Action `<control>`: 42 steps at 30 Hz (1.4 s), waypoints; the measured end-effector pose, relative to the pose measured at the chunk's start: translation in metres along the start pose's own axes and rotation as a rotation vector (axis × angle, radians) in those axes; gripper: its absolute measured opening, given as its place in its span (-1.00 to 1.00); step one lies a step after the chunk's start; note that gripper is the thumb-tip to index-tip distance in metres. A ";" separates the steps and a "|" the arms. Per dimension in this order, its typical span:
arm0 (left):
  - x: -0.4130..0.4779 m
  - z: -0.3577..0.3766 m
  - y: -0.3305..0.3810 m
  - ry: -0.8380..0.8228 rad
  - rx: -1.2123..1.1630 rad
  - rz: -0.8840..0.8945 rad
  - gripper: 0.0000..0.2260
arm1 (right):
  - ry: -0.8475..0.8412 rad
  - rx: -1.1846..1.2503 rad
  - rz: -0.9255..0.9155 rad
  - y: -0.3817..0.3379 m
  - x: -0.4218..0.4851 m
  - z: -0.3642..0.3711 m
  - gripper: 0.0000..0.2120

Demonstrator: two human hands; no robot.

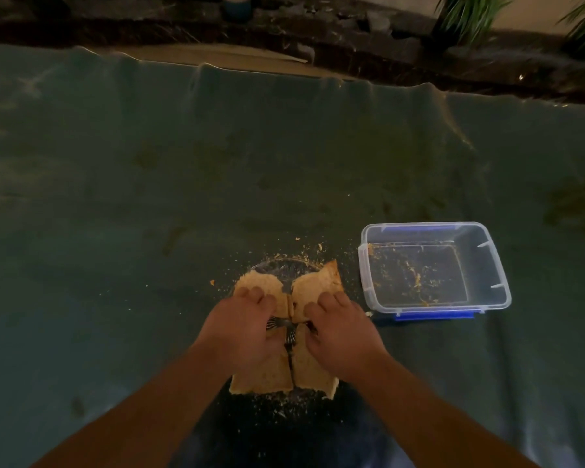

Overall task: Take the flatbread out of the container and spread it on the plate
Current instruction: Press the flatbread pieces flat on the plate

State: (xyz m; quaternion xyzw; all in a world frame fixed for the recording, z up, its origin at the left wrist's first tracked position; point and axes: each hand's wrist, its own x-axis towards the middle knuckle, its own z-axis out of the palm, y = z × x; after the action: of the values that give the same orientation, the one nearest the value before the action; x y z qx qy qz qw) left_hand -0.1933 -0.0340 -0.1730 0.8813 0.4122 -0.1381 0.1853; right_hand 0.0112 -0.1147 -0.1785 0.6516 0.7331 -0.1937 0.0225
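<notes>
Pieces of tan flatbread lie across a clear glass plate on the dark green cloth. A split runs down the middle between a left piece and a right piece. My left hand presses flat on the left piece, fingers spread. On the right piece rests my right hand, also palm down. The plate's patterned centre shows in the gap between my hands. The clear plastic container with blue clips stands to the right, holding only crumbs.
Crumbs are scattered on the cloth around the plate. The cloth's far edge meets a strip of cardboard and dark rubble. Green plants stand at the far right.
</notes>
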 end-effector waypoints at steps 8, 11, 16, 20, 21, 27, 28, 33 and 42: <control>0.015 0.008 0.005 0.007 0.008 -0.070 -0.48 | -0.025 -0.035 0.060 -0.003 0.018 0.005 -0.59; 0.010 0.007 0.004 0.116 -0.012 -0.048 -0.55 | 0.016 -0.055 0.031 -0.003 0.017 0.003 -0.60; -0.016 0.024 -0.002 0.097 0.040 0.199 -0.45 | -0.043 -0.095 -0.179 0.002 -0.020 0.017 -0.54; -0.022 0.039 -0.009 -0.041 0.112 0.176 -0.34 | -0.123 -0.191 -0.269 0.014 -0.027 0.029 -0.52; -0.021 0.039 -0.011 -0.025 0.123 0.174 -0.36 | -0.113 -0.208 -0.274 0.016 -0.025 0.029 -0.54; -0.018 0.037 -0.013 0.172 0.125 0.237 -0.39 | 0.012 -0.199 -0.308 0.019 -0.017 0.024 -0.55; -0.016 0.034 -0.013 0.178 0.104 0.217 -0.34 | 0.048 -0.172 -0.266 0.017 -0.015 0.024 -0.50; 0.001 0.034 -0.011 0.081 0.086 0.107 -0.19 | 0.010 -0.110 -0.042 0.006 0.006 0.025 -0.31; -0.003 0.047 -0.004 0.136 0.042 0.061 -0.32 | 0.032 -0.070 0.073 -0.016 -0.002 0.046 -0.37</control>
State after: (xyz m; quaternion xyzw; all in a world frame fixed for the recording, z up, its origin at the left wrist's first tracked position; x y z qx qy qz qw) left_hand -0.2027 -0.0544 -0.2151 0.9046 0.3936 -0.0806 0.1424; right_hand -0.0137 -0.1321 -0.2161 0.6796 0.7155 -0.1565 0.0408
